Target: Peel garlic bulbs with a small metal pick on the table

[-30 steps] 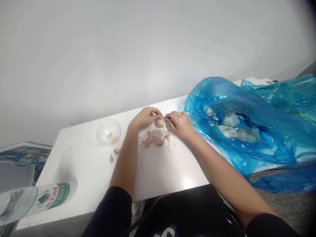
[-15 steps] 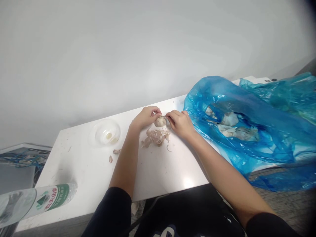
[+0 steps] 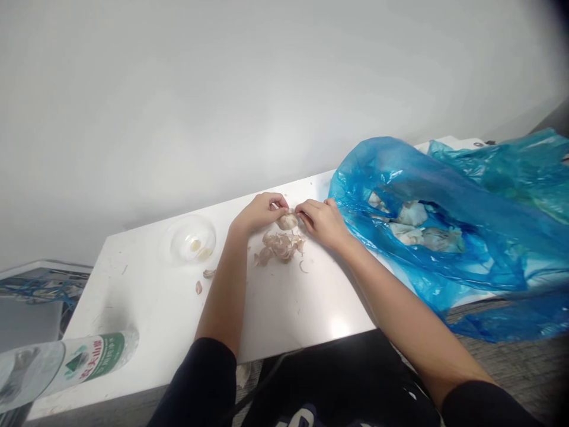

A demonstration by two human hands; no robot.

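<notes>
A pale garlic bulb (image 3: 288,222) is held just above the white table. My left hand (image 3: 262,211) pinches its top from the left, thumb and fingers closed on it. From the right, my right hand (image 3: 322,222) has its fingertips together against the bulb's upper side; what exactly they pinch there is too small to tell. Right below lies a heap of papery garlic skins (image 3: 282,246). Beyond my left forearm stands a clear bowl (image 3: 178,240) with a couple of peeled cloves in it. Two loose garlic cloves (image 3: 198,287) lie nearer to me.
A large blue plastic bag (image 3: 377,154) lies open at the right with garlic bulbs inside. A big water bottle (image 3: 89,359) rests at the table's near left corner. The white table (image 3: 306,308) runs along a grey wall (image 3: 222,107). Cables sit beyond its left end.
Both hands stay at the bulb. My right fingertips have moved slightly closer to my left ones, and the small strip seen between them no longer shows. The view has shifted a little.
</notes>
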